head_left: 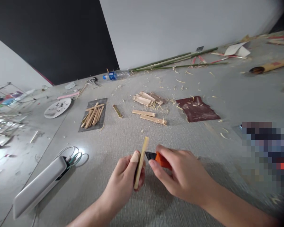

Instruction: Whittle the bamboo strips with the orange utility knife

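My left hand (126,176) is closed around a pale bamboo strip (141,162), which stands nearly upright with its top end leaning slightly right. A light covering, like tape, wraps the thumb tip. In my right hand (182,170) is an orange utility knife (163,161), gripped with its dark tip pointing left, close beside the strip's edge. Whether blade and strip touch I cannot tell. Beyond the hands lie two loose bamboo strips (153,119) and a small heap of wider split pieces (144,99) among curled shavings.
Several cut sticks (93,116) rest on a dark sheet at the left, near a short greenish piece (117,111). A sandpaper sheet (198,110) lies right. A white power bank (41,186) with cables sits front left. A bottle (115,74) and long bamboo poles (165,64) line the wall.
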{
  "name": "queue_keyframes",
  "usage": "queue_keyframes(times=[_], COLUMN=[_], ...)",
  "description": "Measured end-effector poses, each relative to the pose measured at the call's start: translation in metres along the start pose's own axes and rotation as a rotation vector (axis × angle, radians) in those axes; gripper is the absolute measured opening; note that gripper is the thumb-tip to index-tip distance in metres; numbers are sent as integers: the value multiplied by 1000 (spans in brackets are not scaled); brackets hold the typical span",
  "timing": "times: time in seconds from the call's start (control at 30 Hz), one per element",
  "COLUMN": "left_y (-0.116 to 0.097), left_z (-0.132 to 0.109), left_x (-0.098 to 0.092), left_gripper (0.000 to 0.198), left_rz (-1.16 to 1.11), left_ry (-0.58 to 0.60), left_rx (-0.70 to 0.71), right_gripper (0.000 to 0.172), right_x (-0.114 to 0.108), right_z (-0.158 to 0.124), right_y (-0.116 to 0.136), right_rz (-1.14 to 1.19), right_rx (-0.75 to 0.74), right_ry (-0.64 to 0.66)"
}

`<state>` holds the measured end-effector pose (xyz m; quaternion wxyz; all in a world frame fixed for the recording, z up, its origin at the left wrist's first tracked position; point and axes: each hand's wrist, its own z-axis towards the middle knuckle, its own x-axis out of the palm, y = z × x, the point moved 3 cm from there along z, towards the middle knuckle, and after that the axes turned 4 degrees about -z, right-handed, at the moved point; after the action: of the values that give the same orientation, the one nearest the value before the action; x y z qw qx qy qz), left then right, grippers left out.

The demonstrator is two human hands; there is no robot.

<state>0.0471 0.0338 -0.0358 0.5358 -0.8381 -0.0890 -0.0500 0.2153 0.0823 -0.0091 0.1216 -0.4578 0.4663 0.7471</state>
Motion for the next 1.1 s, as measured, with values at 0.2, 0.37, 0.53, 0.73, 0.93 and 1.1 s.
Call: queue_keyframes(times=[0.2, 0.37, 0.53, 0.73, 0.93, 1.1], left_y=[-6, -5, -12, -10, -5, -2], left_z=[-2, -2, -3, -3, -1, -1], left_x=[3, 2, 0, -2, -5, -3], left_gripper=[58, 56, 54, 56, 60, 64], left_rz=[56, 65, 68, 73, 115, 91], left_ry=[63, 92, 76, 36, -18, -41], left_rx=[64, 72, 42, 19, 7, -11], right_gripper=[36, 37, 37, 35, 35, 34], right_x=[2, 2, 0, 1, 3, 4], right_z=[0, 0, 0, 2, 1, -1], right_y=[0, -1, -1, 1, 0, 1], right_rz=[7, 7, -22, -4, -20, -75], right_rx=[2, 5, 22, 1, -1, -11], right_ry=[21, 42, 37, 27, 48, 74])
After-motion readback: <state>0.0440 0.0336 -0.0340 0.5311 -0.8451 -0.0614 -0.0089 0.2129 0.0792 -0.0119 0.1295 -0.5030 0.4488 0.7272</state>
